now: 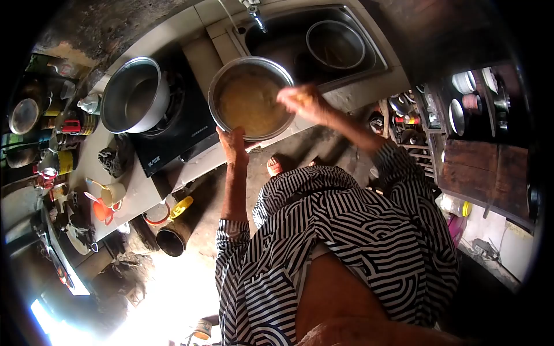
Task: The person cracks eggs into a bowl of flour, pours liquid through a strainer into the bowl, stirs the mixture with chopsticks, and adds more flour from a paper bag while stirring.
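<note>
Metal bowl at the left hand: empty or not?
Not empty: cloudy yellowish contents cover the bottom of the metal bowl. How deep they go, I cannot tell.

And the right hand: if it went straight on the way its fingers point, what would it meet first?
Probably the rim of the metal basin that the left hand holds; if the blurred right hand is higher, it would pass over the yellowish-brown contents. Depth is unclear.

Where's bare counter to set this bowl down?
The tiled strip between stove and sink looks bare, though the bowl hides part; a smaller patch lies between stove, cups and dark bundle. Crowded: the stove, bearing a pot.
</note>
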The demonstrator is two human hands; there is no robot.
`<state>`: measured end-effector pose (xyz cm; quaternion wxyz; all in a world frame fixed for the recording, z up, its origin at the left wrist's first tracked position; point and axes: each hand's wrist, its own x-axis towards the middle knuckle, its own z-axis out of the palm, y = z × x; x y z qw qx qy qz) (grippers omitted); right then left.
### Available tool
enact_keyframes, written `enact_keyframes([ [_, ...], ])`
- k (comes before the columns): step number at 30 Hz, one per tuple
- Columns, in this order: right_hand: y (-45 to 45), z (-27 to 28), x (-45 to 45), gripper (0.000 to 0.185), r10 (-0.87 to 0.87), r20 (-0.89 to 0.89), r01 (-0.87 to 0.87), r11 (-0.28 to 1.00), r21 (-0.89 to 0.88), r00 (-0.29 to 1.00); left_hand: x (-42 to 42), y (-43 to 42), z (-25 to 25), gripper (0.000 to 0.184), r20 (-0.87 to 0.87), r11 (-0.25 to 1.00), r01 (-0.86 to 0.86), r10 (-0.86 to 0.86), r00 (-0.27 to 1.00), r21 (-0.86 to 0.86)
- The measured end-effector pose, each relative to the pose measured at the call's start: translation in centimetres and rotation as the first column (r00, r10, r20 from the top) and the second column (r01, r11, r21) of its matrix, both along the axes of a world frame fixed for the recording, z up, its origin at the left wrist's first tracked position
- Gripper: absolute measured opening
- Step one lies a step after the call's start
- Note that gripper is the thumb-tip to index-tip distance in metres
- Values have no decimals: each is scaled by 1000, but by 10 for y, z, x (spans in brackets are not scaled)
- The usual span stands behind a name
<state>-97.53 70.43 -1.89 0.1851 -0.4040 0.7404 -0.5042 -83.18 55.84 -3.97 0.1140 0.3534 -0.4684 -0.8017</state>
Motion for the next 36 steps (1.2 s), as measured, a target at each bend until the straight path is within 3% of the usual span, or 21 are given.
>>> enact_keyframes([
  [1, 5, 11, 15, 11, 93, -1, -93, 993, 74, 996, -1, -1, -8, 58, -18, 1000, 1, -1, 1000, 13],
  [4, -38, 9, 29, 17, 117, -81, -117, 993, -3, 990, -1, 0, -7, 58, -7, 1000, -13, 13, 1000, -2],
  [5, -48, 9, 14, 17, 82, -239, -109, 989, -103, 968, -1, 4, -4, 58, 13, 999, -35, 36, 999, -18],
  [6, -51, 5, -5, 17, 50, -64, -59, 986, -155, 997, -1, 10, 12, 43, 2, 995, -88, 88, 996, -40],
  [9, -36, -9, -32, 19, -200, 295, 263, 945, -194, 934, -1, 10, 5, 43, 36, 993, -71, 75, 997, -96],
  [12, 11, -19, -16, 14, -224, 112, 220, 974, 43, 968, 1, 6, 6, 42, 26, 992, -94, 97, 995, -86],
  [13, 15, -1, 3, 10, -170, -37, 171, 985, 4, 985, 2, 4, 2, 42, 27, 992, -97, 100, 995, -85],
  [15, 9, -7, 32, 6, -40, -88, 31, 994, -101, 995, 1, 0, -8, 54, 24, 998, -51, 52, 998, -47],
  [17, -14, -9, 41, 6, 29, -4, -29, 997, -77, 1000, -2, 1, 3, 51, 47, 999, -48, 49, 998, -24],
  [19, -36, -10, 23, 9, -42, -299, -28, 974, -227, 953, -3, 1, 4, 48, 68, 999, -48, 48, 997, -3],
  [21, -33, -9, -6, 10, -84, -315, 44, 990, -130, 945, 2, -5, -15, 39, 3, 988, -61, 62, 998, 142],
  [23, -16, -14, -24, 13, -155, 140, 162, 986, -40, 978, 12, -10, -33, 32, 11, 982, -33, 31, 999, 188],
  [25, -5, -3, -30, 16, -137, 83, 139, 990, -22, 987, 17, -8, -43, 29, -85, 999, 44, -43, 995, 14],
  [27, 1, 10, -28, 17, -127, 408, 75, 987, 140, 904, 17, -6, -46, 16, -130, 998, 55, -58, 990, -26],
  [29, -2, 2, -21, 22, -84, 560, 89, 996, 19, 824, 13, -4, -44, 5, -155, 998, 58, -59, 986, -9],
  [31, -1, -2, -18, 20, -102, 531, 107, 994, 21, 841, 6, 0, -37, 9, 18, 953, -80, 78, 997, 293],
  [32, 0, -1, -18, 19, -103, 269, 115, 993, -30, 958, 17, -8, -69, 12, -64, 969, 31, -16, 998, 245],
  [33, 2, 2, -20, 18, -139, -28, 136, 988, -70, 990, 21, 1, -63, 22, -189, 961, 150, -195, 962, -230],
  [34, 3, 4, -25, 18, -111, -163, 90, 987, -134, 980, 17, -3, -58, 29, -117, 944, 79, -44, 992, 320],
  [35, 4, -10, -27, 19, -176, -98, 170, 983, -69, 979, 17, 0, -47, 32, -177, 977, 152, -125, 976, 147],
  [36, 12, 6, -25, 20, -209, 241, 215, 977, 4, 948, 8, 5, -31, 37, 3, 954, 78, -82, 997, 288],
])
